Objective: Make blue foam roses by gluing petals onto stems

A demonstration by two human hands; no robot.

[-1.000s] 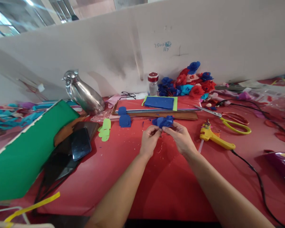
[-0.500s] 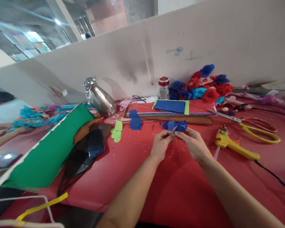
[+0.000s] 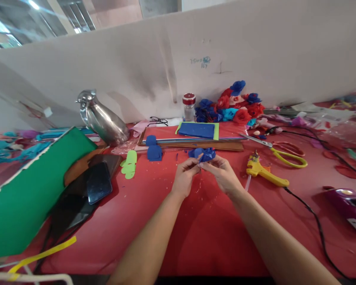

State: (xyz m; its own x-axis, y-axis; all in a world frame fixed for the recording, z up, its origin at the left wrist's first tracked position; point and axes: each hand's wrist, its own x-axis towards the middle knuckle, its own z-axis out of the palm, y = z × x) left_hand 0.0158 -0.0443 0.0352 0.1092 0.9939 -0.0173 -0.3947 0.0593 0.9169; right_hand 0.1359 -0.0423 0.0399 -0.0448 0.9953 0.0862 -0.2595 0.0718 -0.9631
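A blue paper flower [image 3: 207,153] is pinched between both hands above the red table [image 3: 136,221]. My left hand [image 3: 184,177] has its thumb and fingertips closed at the flower's lower left side. From the right, my right hand [image 3: 222,174] grips its base, with the fingers bent behind the petals. The two hands' fingertips nearly meet. Blue cut paper pieces [image 3: 154,152] lie left of the hands, and light green pieces [image 3: 130,164] lie farther left.
Yellow glue gun [image 3: 264,172] and scissors [image 3: 289,156] lie right of the hands. Behind are a stack of sheets [image 3: 231,145], a jar [image 3: 189,109] and paper flowers [image 3: 241,114]. On the left are a metal jug [image 3: 105,120], a phone [image 3: 99,184] and a green board [image 3: 26,198].
The view has turned to the right, so the scene sits farther left and a purple device shows at the right. Both hands still hold the blue flower, which is slightly tilted.
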